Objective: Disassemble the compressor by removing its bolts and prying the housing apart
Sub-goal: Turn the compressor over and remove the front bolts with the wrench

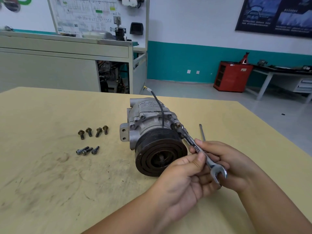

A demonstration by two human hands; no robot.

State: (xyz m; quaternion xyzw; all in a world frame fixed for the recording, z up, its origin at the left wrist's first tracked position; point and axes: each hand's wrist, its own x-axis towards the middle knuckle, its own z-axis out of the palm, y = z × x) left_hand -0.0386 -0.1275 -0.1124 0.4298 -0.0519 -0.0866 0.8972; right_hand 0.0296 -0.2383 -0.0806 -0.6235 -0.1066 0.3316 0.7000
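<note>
A grey metal compressor lies on the yellow table, its black pulley facing me and a black wire rising from its top. A chrome combination wrench has its ring end on a brass-coloured bolt at the compressor's right side. My left hand pinches the wrench shaft between thumb and fingers. Behind the shaft, my right hand curls its fingers around the wrench near the open end.
Several removed bolts lie left of the compressor, a row of brass-headed ones and three smaller grey ones. A thin flat metal tool lies on the table right of the compressor. A workbench and red cabinet stand beyond the table.
</note>
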